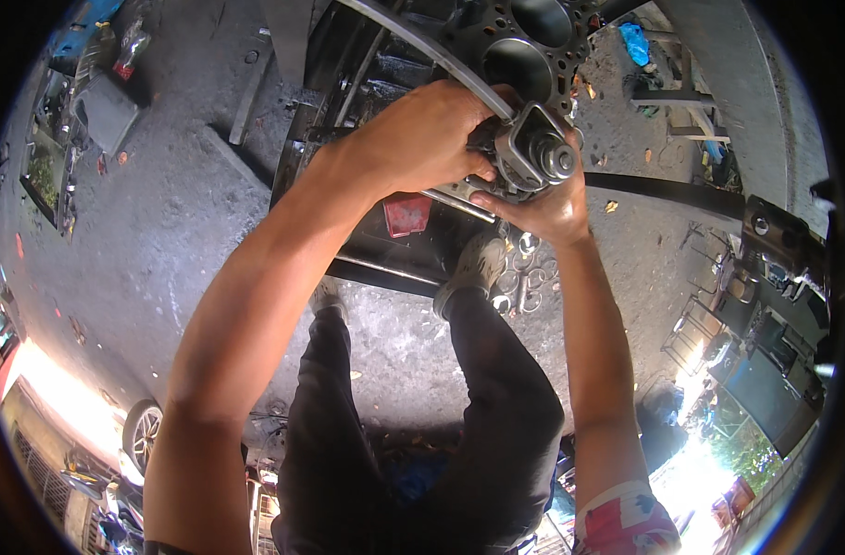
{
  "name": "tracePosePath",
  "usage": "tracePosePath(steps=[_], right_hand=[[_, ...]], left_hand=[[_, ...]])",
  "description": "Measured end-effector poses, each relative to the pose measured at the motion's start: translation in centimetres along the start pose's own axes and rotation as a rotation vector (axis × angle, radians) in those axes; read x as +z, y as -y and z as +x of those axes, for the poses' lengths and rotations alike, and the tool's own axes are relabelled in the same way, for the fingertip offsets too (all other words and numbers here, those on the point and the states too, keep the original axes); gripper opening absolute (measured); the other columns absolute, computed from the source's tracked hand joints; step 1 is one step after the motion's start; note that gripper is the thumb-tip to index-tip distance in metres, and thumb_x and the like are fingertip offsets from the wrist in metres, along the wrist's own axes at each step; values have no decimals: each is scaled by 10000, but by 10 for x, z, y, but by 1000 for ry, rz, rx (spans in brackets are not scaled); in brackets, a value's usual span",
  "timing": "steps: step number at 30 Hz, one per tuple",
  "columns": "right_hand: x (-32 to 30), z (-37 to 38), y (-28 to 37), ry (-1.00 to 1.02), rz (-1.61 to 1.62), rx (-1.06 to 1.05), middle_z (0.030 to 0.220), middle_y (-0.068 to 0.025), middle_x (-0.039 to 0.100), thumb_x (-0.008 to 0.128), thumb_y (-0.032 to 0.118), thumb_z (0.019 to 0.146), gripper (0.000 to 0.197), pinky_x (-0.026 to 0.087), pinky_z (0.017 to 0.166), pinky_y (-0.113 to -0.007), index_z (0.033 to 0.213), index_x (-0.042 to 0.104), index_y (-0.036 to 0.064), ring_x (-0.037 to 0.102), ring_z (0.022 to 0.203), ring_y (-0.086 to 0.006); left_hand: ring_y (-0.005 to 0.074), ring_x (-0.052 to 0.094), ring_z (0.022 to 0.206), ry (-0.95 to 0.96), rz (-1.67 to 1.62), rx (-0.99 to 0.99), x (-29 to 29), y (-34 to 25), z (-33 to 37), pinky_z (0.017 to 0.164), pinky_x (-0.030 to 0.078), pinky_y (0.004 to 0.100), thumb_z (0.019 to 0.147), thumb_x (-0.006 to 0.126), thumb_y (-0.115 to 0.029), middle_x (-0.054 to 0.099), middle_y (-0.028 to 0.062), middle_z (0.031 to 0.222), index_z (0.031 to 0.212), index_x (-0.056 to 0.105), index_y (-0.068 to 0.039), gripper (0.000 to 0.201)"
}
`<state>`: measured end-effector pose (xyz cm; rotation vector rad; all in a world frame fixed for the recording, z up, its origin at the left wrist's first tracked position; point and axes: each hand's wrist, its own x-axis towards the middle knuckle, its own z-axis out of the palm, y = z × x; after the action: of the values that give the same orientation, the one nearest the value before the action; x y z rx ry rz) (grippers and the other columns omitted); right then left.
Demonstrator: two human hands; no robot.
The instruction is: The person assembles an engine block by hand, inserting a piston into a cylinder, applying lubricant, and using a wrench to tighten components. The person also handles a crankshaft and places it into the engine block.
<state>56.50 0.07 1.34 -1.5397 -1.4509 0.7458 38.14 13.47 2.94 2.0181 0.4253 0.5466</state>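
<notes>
Gripping, two-handed: one metal assembly (pixel 515 159), a looped frame with a stepped round end, item of work, held just below the near bore of the engine block.

Fingers, left hand (pixel 433 139): curled and clamped on the assembly's left side. Fingers, right hand (pixel 559 213): clamped around its lower right, thumb laid along the underside.

Step in hand, as judged: steadying or setting the assembly by both sides. Next move, as judged: calls for a firm, even hold with both hands and the round end kept in sight, clear of the block.

Adjoining: long metal bar (pixel 459 70), slanting from the upper edge to the assembly; joined or merely passing, cannot tell. Engine block (pixel 567 69), two open bores visible, beyond the hands. Thin bright rod (pixel 459 204), beneath the wrists. Red piece (pixel 407 215), flat, on a dark surface below the left wrist; material uncertain.

Outlying: pale shoe (pixel 482 264), right foot; cluster of metal rings (pixel 530 287) on the floor (pixel 385 347), beside it.

Hidden or unclear: most fingertips, behind the assembly; its underside and whatever supports it; the block's far end, cut off above. Both sides of the view dissolve into glare and dark rim.
</notes>
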Motion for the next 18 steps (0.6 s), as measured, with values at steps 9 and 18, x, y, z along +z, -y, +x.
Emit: tracePosePath(steps=[9,18], right_hand=[[5,5,0,-37,-2,-78,1250,-138,645,1016,165,491,1047,524,1013,-384,1363,460,1,643,1158,-244],[3,5,-4,-70,-17,-114,1249,-149,644,1026,192,473,1059,525,1010,-376,1354,478,-21,646,1152,-246]], left_hand=[[293,726,899,-19,-32,-26,-2,4,-5,813,586,377,713,868,-100,729,157,1019,1245,616,-39,591],[269,661,1076,-5,-210,-157,-5,4,-12,928,559,368,763,837,-64,650,114,1243,1286,589,-32,580]])
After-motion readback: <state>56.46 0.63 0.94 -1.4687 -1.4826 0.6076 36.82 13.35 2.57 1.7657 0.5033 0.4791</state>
